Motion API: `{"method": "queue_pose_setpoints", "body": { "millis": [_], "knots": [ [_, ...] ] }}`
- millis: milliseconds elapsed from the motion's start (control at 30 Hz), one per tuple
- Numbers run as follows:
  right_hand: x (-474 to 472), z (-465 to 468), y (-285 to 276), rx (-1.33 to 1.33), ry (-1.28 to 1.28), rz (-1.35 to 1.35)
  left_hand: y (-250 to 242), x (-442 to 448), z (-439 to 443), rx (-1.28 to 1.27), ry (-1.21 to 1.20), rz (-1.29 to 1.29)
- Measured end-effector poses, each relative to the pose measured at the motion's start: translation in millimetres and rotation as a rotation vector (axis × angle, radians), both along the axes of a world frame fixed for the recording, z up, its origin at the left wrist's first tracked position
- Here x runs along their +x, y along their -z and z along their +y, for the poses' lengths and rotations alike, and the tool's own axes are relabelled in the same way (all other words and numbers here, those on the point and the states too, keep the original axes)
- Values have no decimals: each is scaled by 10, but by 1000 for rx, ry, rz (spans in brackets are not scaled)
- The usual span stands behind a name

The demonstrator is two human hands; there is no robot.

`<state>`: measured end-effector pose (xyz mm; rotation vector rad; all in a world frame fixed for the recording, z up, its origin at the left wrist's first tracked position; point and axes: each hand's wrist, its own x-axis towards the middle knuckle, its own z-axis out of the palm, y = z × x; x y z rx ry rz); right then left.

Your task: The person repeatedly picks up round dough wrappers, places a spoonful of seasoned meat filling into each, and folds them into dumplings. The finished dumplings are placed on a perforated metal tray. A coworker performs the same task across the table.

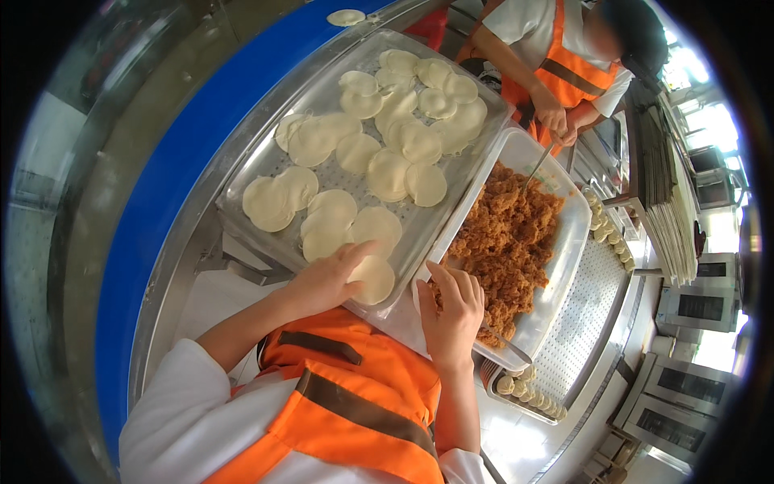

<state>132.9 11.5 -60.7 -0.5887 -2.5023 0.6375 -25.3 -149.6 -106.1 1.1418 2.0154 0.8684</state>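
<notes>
My left hand (323, 279) is over the near edge of a perforated metal tray (254, 145), its fingers apart beside a round dough wrapper (373, 281). More thin wrappers (393, 172) lie on that tray, many overlapping in small piles. My right hand (452, 302) is at the near left rim of a white plastic tub (580, 199), fingers curled; whether it holds anything is hidden. Orange-brown minced filling (511, 224) fills much of the tub. A metal utensil (511, 346) rests in the filling near my right hand, its handle over the tub's near rim.
Across the tub, a co-worker in an orange apron (571, 66) grips a metal utensil (538, 166) that reaches into the filling. Beyond the tub is another perforated tray (580, 308) with rows of filled buns (529, 393) along its edges. A blue belt (175, 145) curves along the left.
</notes>
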Motion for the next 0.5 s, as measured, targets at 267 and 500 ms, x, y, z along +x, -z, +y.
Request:
{"method": "queue_pose_setpoints", "body": {
  "millis": [267,500],
  "knots": [
    [145,20,214,13,73,-17,53,-1244,89,41,-242,-83],
    [55,0,152,88,76,-75,200,-3502,815,494,-801,-300]
  ]
}}
